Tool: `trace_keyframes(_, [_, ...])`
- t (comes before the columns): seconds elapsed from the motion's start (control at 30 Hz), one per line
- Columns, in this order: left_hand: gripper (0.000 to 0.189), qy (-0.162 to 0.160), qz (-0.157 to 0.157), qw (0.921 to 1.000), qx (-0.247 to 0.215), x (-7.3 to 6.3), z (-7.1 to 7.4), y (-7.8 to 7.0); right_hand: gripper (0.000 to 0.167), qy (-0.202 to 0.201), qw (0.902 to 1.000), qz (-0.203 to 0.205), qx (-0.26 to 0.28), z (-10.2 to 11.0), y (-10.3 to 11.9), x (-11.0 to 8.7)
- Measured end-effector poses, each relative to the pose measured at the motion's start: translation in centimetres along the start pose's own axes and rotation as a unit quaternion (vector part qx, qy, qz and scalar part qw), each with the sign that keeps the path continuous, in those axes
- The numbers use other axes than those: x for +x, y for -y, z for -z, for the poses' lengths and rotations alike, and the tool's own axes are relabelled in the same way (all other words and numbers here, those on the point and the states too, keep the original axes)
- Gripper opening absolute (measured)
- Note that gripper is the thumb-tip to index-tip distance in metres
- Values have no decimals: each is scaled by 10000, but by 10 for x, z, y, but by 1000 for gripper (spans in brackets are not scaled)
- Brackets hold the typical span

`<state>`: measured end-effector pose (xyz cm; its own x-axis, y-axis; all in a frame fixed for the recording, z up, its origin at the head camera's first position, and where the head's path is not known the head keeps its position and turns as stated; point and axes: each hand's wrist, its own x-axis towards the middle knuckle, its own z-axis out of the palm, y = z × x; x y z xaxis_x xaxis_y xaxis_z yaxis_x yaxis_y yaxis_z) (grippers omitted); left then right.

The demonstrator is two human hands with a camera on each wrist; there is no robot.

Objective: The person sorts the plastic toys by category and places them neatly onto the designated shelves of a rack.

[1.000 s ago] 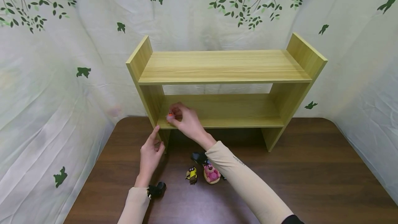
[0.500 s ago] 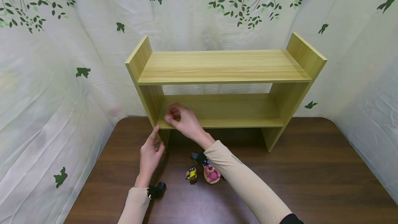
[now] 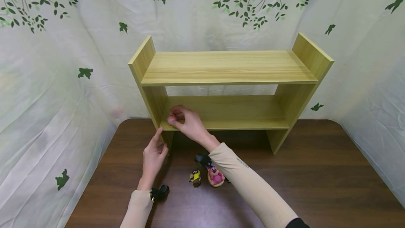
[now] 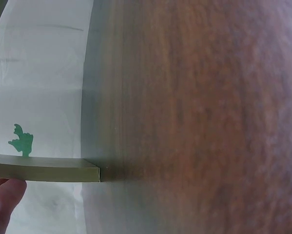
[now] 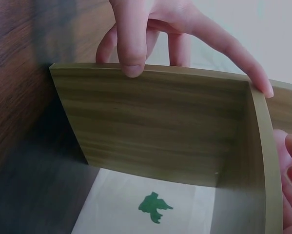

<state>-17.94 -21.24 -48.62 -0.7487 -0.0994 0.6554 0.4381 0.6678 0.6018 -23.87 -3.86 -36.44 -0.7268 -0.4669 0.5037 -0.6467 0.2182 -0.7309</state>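
Observation:
A two-tier wooden shelf (image 3: pixel 234 110) stands on the table. My right hand (image 3: pixel 190 123) pinches a small pale figurine (image 3: pixel 171 118) with orange parts at the left front of the lower board. Whether its base touches the board I cannot tell. In the right wrist view the fingers (image 5: pixel 291 187) of that hand show at the right edge, with the figurine hidden. My left hand (image 3: pixel 154 158) holds the left side panel (image 5: pixel 150 117): thumb over its front edge, other fingers behind, index fingertip on the board's front corner. One of its fingers (image 4: pixel 7 202) appears in the left wrist view.
On the brown table (image 3: pixel 316 185) lie a yellow-and-black figurine (image 3: pixel 195 178), a pink bear figurine (image 3: pixel 216 177) and a dark toy (image 3: pixel 201 160) partly behind the right sleeve. A leaf-printed cloth (image 3: pixel 95 45) hangs behind the shelf.
My right hand has shifted slightly left with the figurine, then stays almost still. The left hand keeps its place on the shelf.

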Motion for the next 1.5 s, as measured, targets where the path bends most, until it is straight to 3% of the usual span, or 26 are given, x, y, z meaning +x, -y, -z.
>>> trace_keyframes(0.63, [80,-48,-23,9999,134,0,-1,-1,38,-3,9998,18,208,6,0,-4])
trace_keyframes(1.1, [77,-121,-75,9999,79,-1,-1,-1,37,-210,9997,50,81,27,-4,-19])
trace_keyframes(1.5, [78,-212,-163,9994,198,-1,-2,-1,31,-355,9986,240,306,40,0,-36])
